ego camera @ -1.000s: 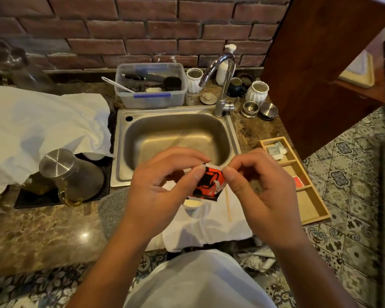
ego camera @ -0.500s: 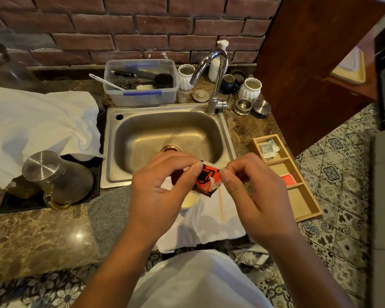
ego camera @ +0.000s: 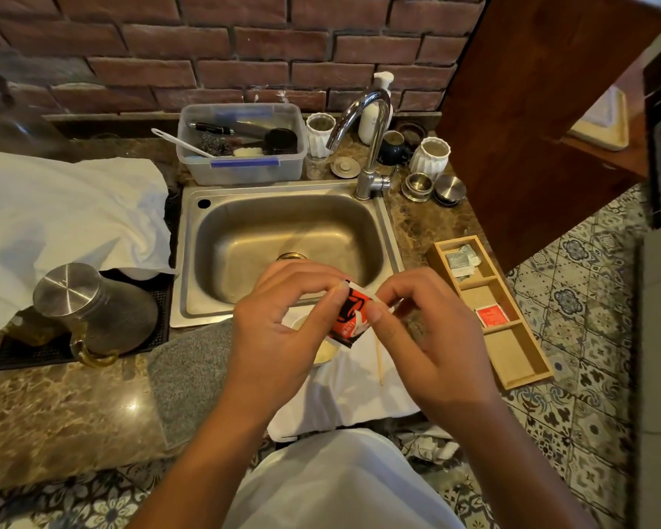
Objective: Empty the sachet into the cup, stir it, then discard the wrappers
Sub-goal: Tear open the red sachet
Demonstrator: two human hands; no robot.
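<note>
Fingers (ego camera: 336, 303) of both hands pinch sachet (ego camera: 350, 318) over marble counter (ego camera: 54, 406)

Count, head view. Hands: two, left hand (ego camera: 279, 334) and right hand (ego camera: 428, 337). Red-and-black printed paper sachets in the hands: one (ego camera: 350, 316). Stainless steel sinks: one (ego camera: 191, 261). White ribbed ceramic cups at the tap: two (ego camera: 319, 133) (ego camera: 432, 156). Three-compartment wooden trays: one (ego camera: 527, 360). Steel-lidded glass jugs: one (ego camera: 92, 311).

Mostly hidden: cup, stirrer
cup (ego camera: 324, 351) largely behind left hand (ego camera: 279, 337); sachet (ego camera: 351, 315) print too small; stirrer (ego camera: 378, 358) top hidden.
</note>
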